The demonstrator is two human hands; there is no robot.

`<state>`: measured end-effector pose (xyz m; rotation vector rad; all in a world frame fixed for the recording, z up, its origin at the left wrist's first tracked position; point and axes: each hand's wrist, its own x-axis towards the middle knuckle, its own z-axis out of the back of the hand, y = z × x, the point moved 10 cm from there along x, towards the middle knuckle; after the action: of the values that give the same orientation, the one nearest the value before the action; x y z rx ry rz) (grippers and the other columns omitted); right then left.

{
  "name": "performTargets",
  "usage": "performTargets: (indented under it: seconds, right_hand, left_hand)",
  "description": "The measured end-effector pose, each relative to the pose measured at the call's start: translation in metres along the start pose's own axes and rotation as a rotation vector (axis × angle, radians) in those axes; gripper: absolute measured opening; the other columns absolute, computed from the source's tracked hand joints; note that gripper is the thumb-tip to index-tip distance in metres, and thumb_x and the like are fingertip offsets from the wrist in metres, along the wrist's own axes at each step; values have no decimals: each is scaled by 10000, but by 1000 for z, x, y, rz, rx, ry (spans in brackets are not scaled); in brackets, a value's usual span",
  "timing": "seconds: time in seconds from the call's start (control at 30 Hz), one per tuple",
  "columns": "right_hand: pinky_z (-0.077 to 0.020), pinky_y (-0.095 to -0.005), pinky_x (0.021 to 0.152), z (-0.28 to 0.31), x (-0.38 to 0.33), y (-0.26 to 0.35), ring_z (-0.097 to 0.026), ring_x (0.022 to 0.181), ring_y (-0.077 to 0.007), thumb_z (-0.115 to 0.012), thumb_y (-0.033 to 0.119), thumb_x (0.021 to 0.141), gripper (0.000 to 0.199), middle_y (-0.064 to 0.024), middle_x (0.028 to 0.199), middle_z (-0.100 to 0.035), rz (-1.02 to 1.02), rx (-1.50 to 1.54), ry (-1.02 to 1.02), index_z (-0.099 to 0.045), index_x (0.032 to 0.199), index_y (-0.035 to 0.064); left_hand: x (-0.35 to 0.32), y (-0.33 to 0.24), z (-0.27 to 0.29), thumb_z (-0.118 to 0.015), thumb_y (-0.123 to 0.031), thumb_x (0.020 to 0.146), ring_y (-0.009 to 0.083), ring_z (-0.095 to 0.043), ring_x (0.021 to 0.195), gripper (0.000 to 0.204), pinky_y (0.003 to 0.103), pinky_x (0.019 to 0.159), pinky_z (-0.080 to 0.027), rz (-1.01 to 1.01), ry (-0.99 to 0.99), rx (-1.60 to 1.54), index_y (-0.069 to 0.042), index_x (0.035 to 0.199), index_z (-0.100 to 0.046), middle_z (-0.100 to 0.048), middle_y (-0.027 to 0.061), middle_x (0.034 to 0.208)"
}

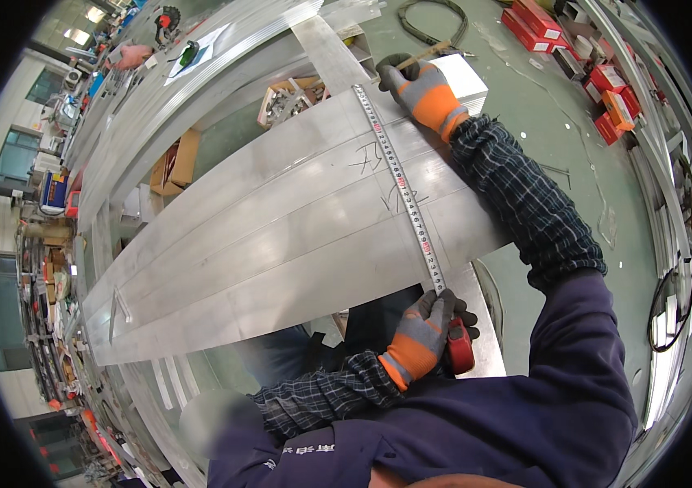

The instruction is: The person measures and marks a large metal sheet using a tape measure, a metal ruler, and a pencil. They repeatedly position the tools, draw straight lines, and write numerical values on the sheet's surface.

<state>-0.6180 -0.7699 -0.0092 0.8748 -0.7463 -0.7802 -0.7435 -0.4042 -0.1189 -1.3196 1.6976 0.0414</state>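
Note:
A broad bare-metal panel (264,236) with lengthwise seams and some handwritten marks lies in front of me. Across its right part stretches a tape measure (411,210), its blade running from the far edge to the near edge. My left hand (421,335), in a grey and orange glove, is closed on it at the near edge, with the red case (460,348) beside the fingers. At the far right corner, my right hand (425,91), gloved alike, is closed around a thin tan stick (431,52); its fingertips are partly hidden.
Long metal profiles (199,69) lie beyond the panel. An open box of small metal parts (293,99) and a cardboard box (175,165) sit by them. A white stack (464,81) stands beside my right hand. Red boxes (534,24) rest on the green floor.

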Motion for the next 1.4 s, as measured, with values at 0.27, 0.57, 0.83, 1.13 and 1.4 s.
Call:
performTargets:
  seconds: [0.27,0.57,0.83,1.13,1.4]
  right_hand:
    - [-578,-468,859,-18,-3,-18,-730,894,-435,-688,468,924,503,-292,917,-750,5,-29,45,-751,1021,-22]
    - [-579,-472,861,-21,1,-23,-722,890,-448,-695,457,920,500,-300,897,-740,18,-72,57,-748,934,-40]
    - [-585,-467,859,-24,3,-29,-728,883,-446,-695,466,927,527,-301,902,-743,18,-72,91,-741,980,-56]
    - [-593,-351,741,-24,0,-20,-732,741,-204,-704,313,1003,347,-132,879,-800,17,-201,84,-759,1055,-25]
    - [-585,-456,842,-17,-6,-9,-738,884,-418,-705,453,944,493,-283,907,-753,20,-101,40,-754,982,-36]
  left_hand:
    - [4,2,-3,-647,-284,1091,323,-751,823,294,486,754,-659,8,22,-57,9,1087,-618,-727,207,962]
    - [7,9,-1,-679,-286,1073,312,-748,860,284,501,760,-663,23,37,-133,-7,1075,-628,-702,157,966]
    - [10,11,-1,-683,-277,1071,301,-747,879,273,496,758,-666,9,46,-151,-10,1071,-628,-685,129,969]
    - [8,10,0,-682,-278,1071,306,-753,861,268,492,746,-666,-5,38,-173,-14,1078,-635,-694,126,955]
    - [0,-1,1,-637,-295,1094,290,-761,872,272,475,761,-673,-32,49,-97,-24,1071,-643,-716,132,961]
